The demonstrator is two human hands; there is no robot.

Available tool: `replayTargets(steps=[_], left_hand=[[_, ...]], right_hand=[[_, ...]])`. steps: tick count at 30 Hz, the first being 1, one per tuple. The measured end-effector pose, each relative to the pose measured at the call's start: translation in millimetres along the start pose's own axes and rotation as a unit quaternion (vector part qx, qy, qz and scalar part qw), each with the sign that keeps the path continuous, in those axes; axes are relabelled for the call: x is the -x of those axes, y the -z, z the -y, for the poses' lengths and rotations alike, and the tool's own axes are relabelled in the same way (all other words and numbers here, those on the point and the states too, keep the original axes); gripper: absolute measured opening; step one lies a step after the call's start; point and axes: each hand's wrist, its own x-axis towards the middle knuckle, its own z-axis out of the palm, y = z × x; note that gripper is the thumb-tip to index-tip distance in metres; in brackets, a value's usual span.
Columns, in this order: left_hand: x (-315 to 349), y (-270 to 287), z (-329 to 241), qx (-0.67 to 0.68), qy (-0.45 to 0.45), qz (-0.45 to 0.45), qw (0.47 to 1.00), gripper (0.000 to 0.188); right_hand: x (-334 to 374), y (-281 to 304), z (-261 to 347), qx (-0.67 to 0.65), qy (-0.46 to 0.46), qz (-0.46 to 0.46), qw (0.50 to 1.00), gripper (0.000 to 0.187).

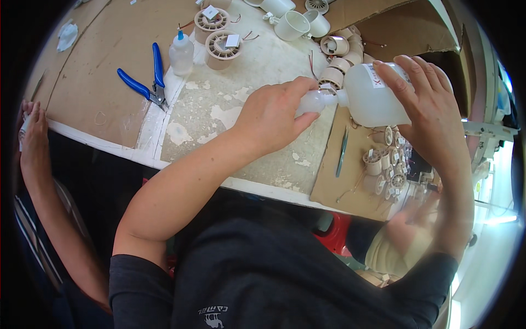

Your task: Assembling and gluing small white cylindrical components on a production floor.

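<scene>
Above the worktable, my right hand is wrapped round a large translucent bottle with a white label, tipped on its side so its neck points left. My left hand grips a small clear plastic bottle between thumb and fingers, also tilted. The mouths of the two bottles meet or nearly meet; whether they touch I cannot tell. Back left of my left hand stands a squeeze bottle with a blue tip. Beside it lie blue-handled cutting pliers, jaws toward me.
Round beige motor housings with wires stand at the back; several more cluster at the right. Tweezers lie on cardboard. White plastic cups sit near an open cardboard box. Another person's hand is at the left edge.
</scene>
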Motion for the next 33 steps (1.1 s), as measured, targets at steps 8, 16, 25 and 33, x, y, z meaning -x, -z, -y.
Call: replayTargets(steps=[8,16,25,33], left_hand=[[1,-4,1,-0.003,-0.008,0.003,1.0,0.042],[2,-6,2,-0.004,0.016,0.025,1.0,0.045],[3,-7,0,-0.01,0.0,0.021,1.0,0.043],[4,-9,2,-0.007,0.013,0.038,0.999,0.048]], right_hand=[[1,-1,0,-0.002,0.003,0.002,1.0,0.086],[0,3,-2,0.021,0.008,0.007,1.0,0.086],[0,8,0,0.028,0.012,0.019,0.999,0.087],[0,13,3,0.028,0.008,0.027,0.999,0.089]])
